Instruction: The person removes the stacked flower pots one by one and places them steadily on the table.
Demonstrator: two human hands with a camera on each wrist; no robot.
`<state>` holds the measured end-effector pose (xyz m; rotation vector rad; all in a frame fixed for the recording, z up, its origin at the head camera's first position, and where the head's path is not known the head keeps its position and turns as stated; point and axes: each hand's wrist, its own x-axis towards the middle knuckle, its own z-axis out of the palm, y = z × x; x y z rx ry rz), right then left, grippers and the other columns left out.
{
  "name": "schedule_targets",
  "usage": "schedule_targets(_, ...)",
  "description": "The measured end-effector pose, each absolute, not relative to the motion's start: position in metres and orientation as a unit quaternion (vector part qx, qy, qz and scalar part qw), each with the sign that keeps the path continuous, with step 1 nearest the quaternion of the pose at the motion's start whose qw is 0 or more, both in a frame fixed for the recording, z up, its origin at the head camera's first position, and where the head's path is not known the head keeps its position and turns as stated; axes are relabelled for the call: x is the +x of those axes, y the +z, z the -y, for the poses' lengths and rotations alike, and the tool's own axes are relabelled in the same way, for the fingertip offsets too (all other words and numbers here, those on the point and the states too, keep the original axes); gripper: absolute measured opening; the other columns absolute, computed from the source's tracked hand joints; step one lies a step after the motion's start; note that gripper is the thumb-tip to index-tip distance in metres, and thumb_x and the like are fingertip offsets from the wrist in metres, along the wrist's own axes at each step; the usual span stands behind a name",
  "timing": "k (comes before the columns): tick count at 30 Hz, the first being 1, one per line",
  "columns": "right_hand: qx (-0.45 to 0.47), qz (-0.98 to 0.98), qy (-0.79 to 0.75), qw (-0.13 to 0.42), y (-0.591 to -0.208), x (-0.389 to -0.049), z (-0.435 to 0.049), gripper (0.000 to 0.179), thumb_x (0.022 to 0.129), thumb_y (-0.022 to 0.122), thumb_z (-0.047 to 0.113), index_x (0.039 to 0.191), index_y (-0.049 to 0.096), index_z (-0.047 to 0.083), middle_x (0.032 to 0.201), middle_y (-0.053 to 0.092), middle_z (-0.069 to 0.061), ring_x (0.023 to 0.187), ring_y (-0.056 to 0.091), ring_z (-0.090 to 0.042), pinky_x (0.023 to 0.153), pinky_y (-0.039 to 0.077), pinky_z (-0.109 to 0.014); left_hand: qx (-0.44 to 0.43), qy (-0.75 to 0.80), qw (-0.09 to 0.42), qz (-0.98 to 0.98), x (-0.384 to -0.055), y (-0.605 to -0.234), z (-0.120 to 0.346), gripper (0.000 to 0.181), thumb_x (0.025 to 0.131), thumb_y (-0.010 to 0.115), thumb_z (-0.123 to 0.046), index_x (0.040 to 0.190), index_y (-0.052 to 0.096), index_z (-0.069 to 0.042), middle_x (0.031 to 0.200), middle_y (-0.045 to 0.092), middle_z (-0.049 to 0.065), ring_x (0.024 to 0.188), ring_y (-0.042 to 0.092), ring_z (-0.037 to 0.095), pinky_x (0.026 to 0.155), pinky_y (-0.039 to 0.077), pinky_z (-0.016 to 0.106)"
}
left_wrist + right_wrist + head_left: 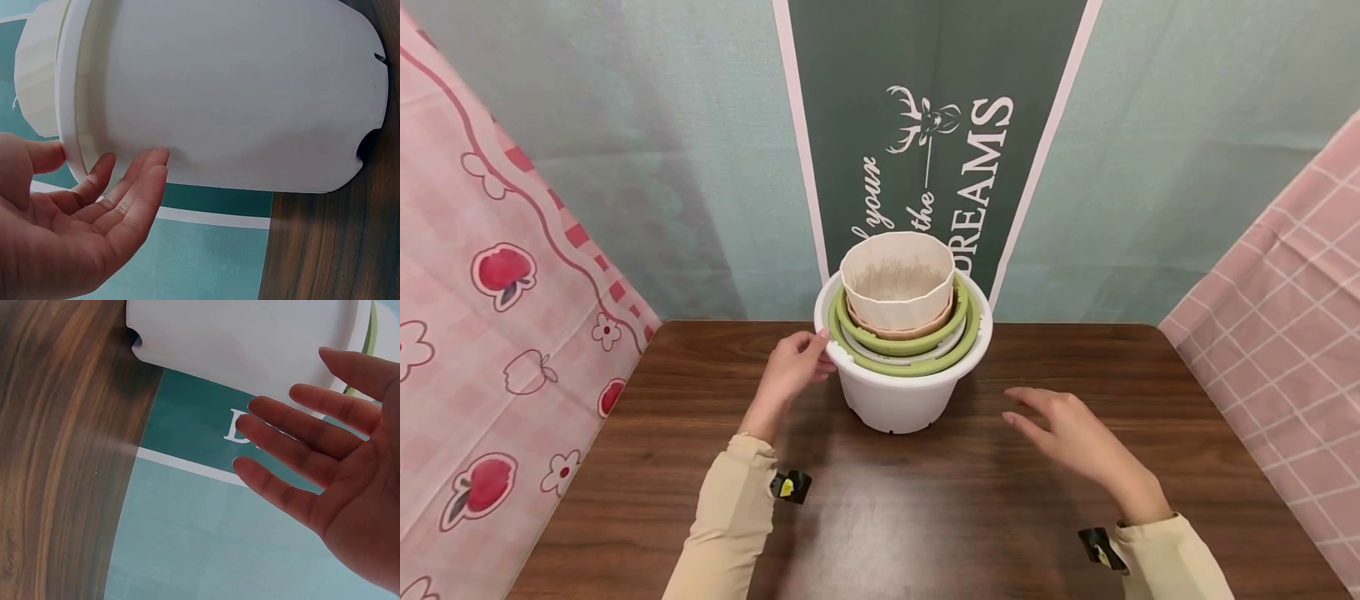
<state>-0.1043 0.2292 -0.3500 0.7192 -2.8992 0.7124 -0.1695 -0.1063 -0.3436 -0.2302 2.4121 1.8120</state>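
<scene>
Fingers (147, 200) of the left hand (793, 367) pinch the white pot (895, 404) by its left rim (822, 312); right hand (1067, 429), farther off, holds nothing, fingers spread. Pot stands upright at frame centre on the table (1000, 517), up-left of the right hand.

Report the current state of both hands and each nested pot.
Large white pot: upright on the table
Outer green pot: nested inside it
Inner white pot: nested between the greens
Inner green pot: nested
Peach pot: nested, mostly hidden
Cream pot: innermost, protruding highest
Left hand: pinching the large white pot's rim
Right hand: apart from the pots, holding nothing
</scene>
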Motion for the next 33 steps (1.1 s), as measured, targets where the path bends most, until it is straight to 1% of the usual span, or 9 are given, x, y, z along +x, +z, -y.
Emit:
schedule_targets(5,0.246,0.940,0.234,0.046,-0.349,-0.108,-0.228,0.029,0.086,0.064,0.014,0.109,0.061,-0.004,0.103,0.064,-0.018,0.093,0.062,-0.030,0.076,0.051,-0.046,-0.074,0.600,0.061,-0.794,-0.168,-0.341,0.108,0.036,0.097,0.045,-0.029,0.103,0.057,0.004,0.087,0.062,0.016,0.079,0.064,0.023,0.071,0.055,0.033)
schedule_targets(12,0.252,0.934,0.246,0.056,-0.345,-0.113,-0.228,0.025,0.085,0.064,0.010,0.106,0.062,-0.003,0.099,0.066,-0.015,0.088,0.063,-0.027,0.073,0.052,-0.044,-0.074,0.616,0.068,-0.781,-0.170,-0.342,0.109,0.036,0.097,0.046,-0.029,0.105,0.056,0.005,0.088,0.061,0.017,0.078,0.064,0.022,0.071,0.055,0.032)
schedule_targets(17,0.239,0.935,0.252,0.073,-0.343,-0.117,-0.227,0.020,0.083,0.065,0.006,0.102,0.063,-0.002,0.090,0.067,-0.009,0.078,0.063,-0.019,0.066,0.053,-0.039,-0.067,0.632,0.075,-0.769,-0.170,-0.342,0.109,0.036,0.097,0.045,-0.028,0.105,0.056,0.006,0.087,0.061,0.016,0.084,0.063,0.029,0.073,0.054,0.032)
schedule_targets(20,0.230,0.935,0.258,0.082,-0.341,-0.120,-0.227,0.018,0.082,0.066,0.004,0.099,0.064,-0.001,0.084,0.067,-0.004,0.073,0.062,-0.014,0.062,0.053,-0.035,-0.066,0.635,0.076,-0.766,-0.170,-0.343,0.109,0.036,0.097,0.045,-0.028,0.105,0.055,0.006,0.087,0.061,0.016,0.085,0.063,0.030,0.073,0.054,0.032)
schedule_targets(24,0.219,0.935,0.271,0.074,-0.338,-0.123,-0.226,0.017,0.082,0.066,0.004,0.098,0.064,-0.001,0.082,0.066,-0.004,0.070,0.061,-0.014,0.060,0.052,-0.032,-0.070,0.636,0.080,-0.765,-0.170,-0.343,0.109,0.036,0.097,0.045,-0.028,0.105,0.056,0.005,0.087,0.061,0.016,0.083,0.063,0.028,0.073,0.054,0.032)
schedule_targets(28,0.209,0.936,0.277,0.062,-0.334,-0.126,-0.225,0.016,0.083,0.066,0.005,0.098,0.064,0.000,0.083,0.066,-0.004,0.070,0.061,-0.014,0.060,0.052,-0.031,-0.072,0.634,0.086,-0.765,-0.170,-0.343,0.109,0.036,0.097,0.045,-0.029,0.105,0.055,0.005,0.088,0.060,0.016,0.085,0.062,0.030,0.071,0.055,0.032)
schedule_targets(33,0.211,0.933,0.284,0.065,-0.330,-0.131,-0.225,0.014,0.083,0.065,0.005,0.097,0.065,0.001,0.082,0.066,-0.004,0.071,0.061,-0.015,0.061,0.052,-0.031,-0.073,0.632,0.092,-0.766,-0.169,-0.342,0.109,0.036,0.098,0.044,-0.029,0.106,0.055,0.004,0.087,0.060,0.016,0.082,0.063,0.028,0.069,0.055,0.030)
